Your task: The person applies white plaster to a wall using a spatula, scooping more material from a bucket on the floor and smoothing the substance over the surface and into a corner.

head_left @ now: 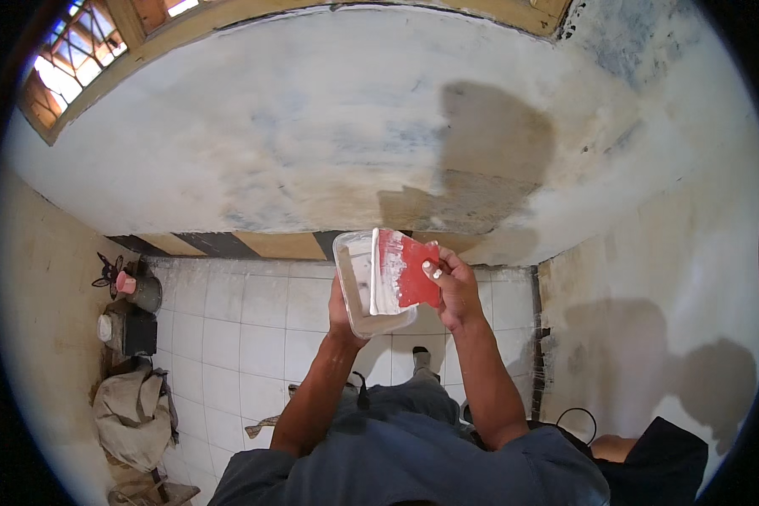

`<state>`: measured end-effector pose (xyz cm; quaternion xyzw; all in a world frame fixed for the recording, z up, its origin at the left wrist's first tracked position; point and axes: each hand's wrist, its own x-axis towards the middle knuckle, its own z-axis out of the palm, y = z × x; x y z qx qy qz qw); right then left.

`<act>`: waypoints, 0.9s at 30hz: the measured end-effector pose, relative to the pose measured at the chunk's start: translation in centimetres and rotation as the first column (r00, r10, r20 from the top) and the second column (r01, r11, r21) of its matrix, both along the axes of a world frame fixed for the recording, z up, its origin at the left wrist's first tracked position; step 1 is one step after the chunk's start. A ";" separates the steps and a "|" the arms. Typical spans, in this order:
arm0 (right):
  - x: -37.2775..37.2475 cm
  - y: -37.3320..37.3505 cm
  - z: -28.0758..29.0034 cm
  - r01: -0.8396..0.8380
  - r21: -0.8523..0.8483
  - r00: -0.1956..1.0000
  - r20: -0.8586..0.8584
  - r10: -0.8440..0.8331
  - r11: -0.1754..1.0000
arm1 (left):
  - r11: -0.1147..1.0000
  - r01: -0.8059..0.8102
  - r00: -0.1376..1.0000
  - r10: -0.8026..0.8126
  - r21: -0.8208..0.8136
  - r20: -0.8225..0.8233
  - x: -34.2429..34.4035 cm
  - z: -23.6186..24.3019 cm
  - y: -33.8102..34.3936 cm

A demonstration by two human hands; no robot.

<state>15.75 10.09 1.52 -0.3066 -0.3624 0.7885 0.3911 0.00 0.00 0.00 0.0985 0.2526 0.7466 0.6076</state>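
My left hand [341, 314] grips the left side and underside of a clear plastic container [356, 285], which has pale material inside; its fingers are mostly hidden behind it. My right hand [454, 287] holds a flat red spreader [410, 274] over the container's right part. White paste coats the spreader's left edge and streaks across its face, and there are white smears on my right fingertips. Whether the spreader touches the container's rim, I cannot tell.
A patchy plastered wall [312, 126] rises ahead under a window frame [84, 59], above white floor tiles [261, 299]. At left lie dark containers [139, 333], a pink item [126, 283] and crumpled cloth [131, 413]. At lower right, another person's dark clothing [666, 460] shows beside the side wall.
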 end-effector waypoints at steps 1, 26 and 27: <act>0.7 -0.6 0.0 0.011 -0.070 1.000 -0.002 -0.011 0.997 | 1.000 0.019 1.000 -0.019 0.003 0.013 0.3 0.4 -0.3; -4.1 5.6 -20.4 0.159 -0.197 0.986 -0.011 -0.164 0.968 | 0.995 -0.101 0.994 0.101 -0.001 0.039 -4.7 -27.4 5.3; -4.4 5.9 -20.7 0.163 -0.205 0.986 -0.007 -0.167 0.965 | 0.991 -0.123 0.984 0.127 -0.044 0.128 -4.6 -28.3 5.1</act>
